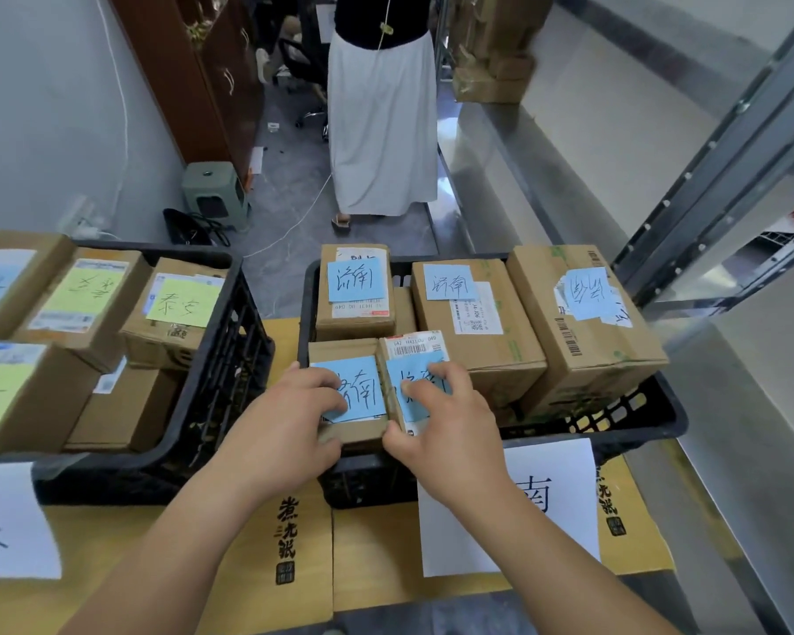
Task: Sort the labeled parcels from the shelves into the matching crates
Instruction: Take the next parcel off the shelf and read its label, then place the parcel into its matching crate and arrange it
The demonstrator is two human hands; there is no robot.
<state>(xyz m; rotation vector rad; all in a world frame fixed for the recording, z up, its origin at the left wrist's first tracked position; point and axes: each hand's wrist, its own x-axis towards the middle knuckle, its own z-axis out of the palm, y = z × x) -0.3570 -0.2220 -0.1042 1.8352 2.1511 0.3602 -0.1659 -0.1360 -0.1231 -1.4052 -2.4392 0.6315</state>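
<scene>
Two black lattice crates are seen side by side on a counter covered with yellow printed cardboard (289,538). The right crate (624,428) is fronted by a white paper sign (555,497), partly hidden by the right forearm; the left crate (221,359) is fronted by a second white sign (5,520) at the 8 o'clock edge of the view.

In the right crate five parcels with blue labels are counted. Two small ones lie at its near edge, touching each other: the left small parcel (363,396) and the right small parcel (413,355). Their long axes run away from the viewer, toward 12 o'clock, and the labels face up. Behind them, a third small parcel (356,291) is seen at 12 o'clock, a larger box (473,309) at 1 o'clock and the largest box (587,313) at 2 o'clock, tilted against the crate's rim.

The left hand (285,419) is laid on the left small parcel, fingers curled over its label and thumb at its near edge, so the grip is closed on it. The right hand (441,410) is held likewise on the right small parcel, fingers on the label, thumb under the near end.

In the left crate five parcels are seen: three with green labels, one with a blue label, and one at the far left whose label is largely cut off by the frame.

A person in a long white skirt (381,126) stands at 12 o'clock in the aisle beyond the crates. A green stool (214,190) stands at 11 o'clock, and grey shelf uprights (725,148) rise at 2 o'clock.
</scene>
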